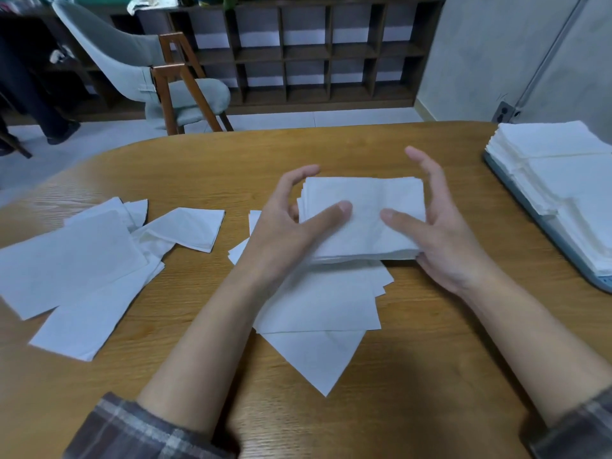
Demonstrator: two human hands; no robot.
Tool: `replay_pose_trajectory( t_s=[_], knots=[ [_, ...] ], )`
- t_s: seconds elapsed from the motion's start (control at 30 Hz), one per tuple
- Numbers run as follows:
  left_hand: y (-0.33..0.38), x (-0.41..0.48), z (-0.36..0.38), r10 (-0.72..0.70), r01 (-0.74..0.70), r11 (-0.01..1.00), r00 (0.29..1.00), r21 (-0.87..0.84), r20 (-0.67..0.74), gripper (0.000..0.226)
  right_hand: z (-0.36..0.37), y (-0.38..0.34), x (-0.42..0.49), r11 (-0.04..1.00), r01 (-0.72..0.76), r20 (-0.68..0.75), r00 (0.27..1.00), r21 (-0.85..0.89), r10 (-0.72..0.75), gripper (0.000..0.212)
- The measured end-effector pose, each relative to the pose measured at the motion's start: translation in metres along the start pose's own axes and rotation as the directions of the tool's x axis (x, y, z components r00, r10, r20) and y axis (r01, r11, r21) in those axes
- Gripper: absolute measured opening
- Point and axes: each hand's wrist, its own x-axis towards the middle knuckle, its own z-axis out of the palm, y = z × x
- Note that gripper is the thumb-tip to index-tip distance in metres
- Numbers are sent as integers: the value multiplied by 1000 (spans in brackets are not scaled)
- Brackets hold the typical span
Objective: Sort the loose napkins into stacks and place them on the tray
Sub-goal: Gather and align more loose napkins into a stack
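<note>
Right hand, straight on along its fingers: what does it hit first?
Looks free. The right hand grips the napkin stack at its right edge, fingers pointing away and slightly left; ahead lies only bare table. The tray sits off to the right. Depth unclear.

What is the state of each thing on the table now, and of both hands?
held stack: squared, held in both hands.
left hand: grips its left edge, thumb on top.
right hand: grips its right edge, thumb on top.
loose napkins: scattered flat, unsorted.
tray: bears neat stacks.

Tray [600,279] cut by right edge — its stacks [563,167] too, centre napkins [318,303] partly hidden (under the forearm [212,342])
</note>
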Motion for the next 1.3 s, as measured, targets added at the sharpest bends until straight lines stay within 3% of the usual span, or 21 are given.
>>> replay_pose_trajectory(
  t_s=[0.1,0.2,0.33,0.43,0.6,0.87,1.07,1.2,1.3],
  knots=[
    [-11,6,-1,144,-122,971,985,206,-97,60,-3,-3,-3,998,-51,99,994,37,47,74],
    [-17,9,-4,177,-151,958,980,244,-88,63,-6,-8,-3,993,-107,178,979,43,97,41],
    [-20,8,2,245,-222,886,970,407,-5,78,-11,5,1,952,-3,-13,1000,-307,-2,30],
    [-25,9,0,370,-297,669,928,681,40,75,-16,7,3,889,15,-146,985,-457,-91,32],
    [-29,5,0,168,-341,643,936,686,308,34,-17,6,4,908,8,-167,982,-420,-86,32],
    [-24,5,-1,44,-255,723,944,642,326,20,-15,4,3,892,33,-115,989,-450,-94,31],
    [-22,4,-5,109,-299,723,939,623,326,18,-13,4,2,889,65,-80,990,-454,-113,25],
    [-21,2,-5,55,-290,716,930,635,363,37,-14,4,3,892,56,-108,987,-448,-116,22],
    [-20,3,-2,30,-270,718,933,642,359,37,-13,5,3,884,49,-99,989,-465,-107,22]
  ],
)
